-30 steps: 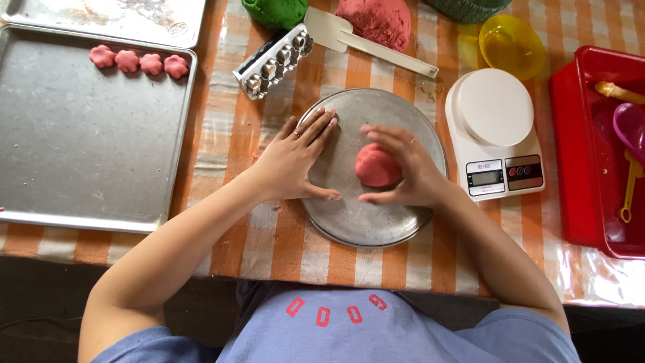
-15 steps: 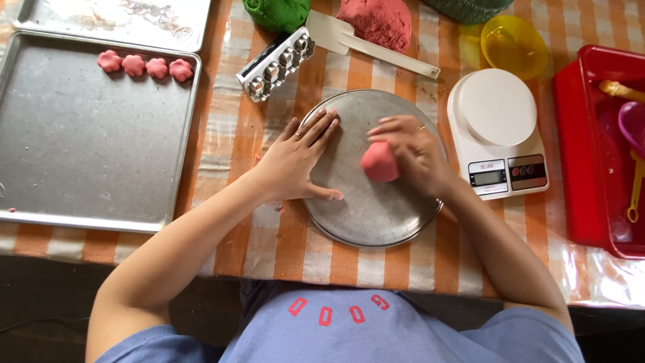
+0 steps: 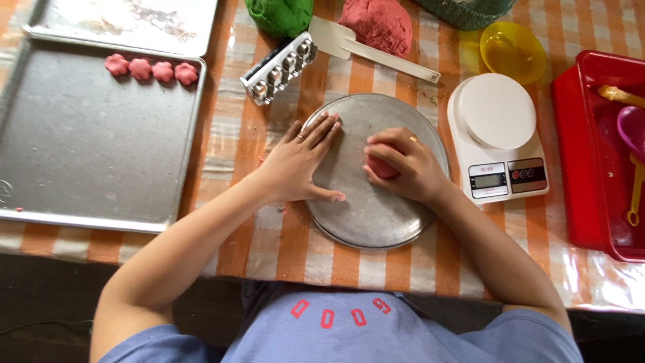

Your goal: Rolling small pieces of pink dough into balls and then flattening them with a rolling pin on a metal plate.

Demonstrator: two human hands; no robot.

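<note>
Near edge, centre of frame: round metal plate [image 3: 366, 225] on the striped desk [image 3: 282, 242]; left hand [image 3: 302, 161] lies flat and open, palm down across the plate's left rim, gripping nothing; right hand [image 3: 403, 165] is cupped shut around a pink dough lump [image 3: 379, 168] at plate centre, grip closed on it, most of the lump hidden under the fingers. Judgement: dough is soft, light, slightly tacky; it dents under fingertips, so take it with a loose whole-palm cup from the sides, not a pinch. Right of the plate: white kitchen scale [image 3: 497, 131]; further right, red tray [image 3: 584, 154] with utensils. Left of frame: large baking sheet [image 3: 87, 154], four pink flower-shaped pieces [image 3: 151, 69] in a row at its upper edge. Far edge: metal mould [image 3: 282, 67], white scraper [image 3: 366, 47], green dough [image 3: 279, 15], big pink dough mass [image 3: 376, 23], yellow bowl [image 3: 514, 50].
</note>
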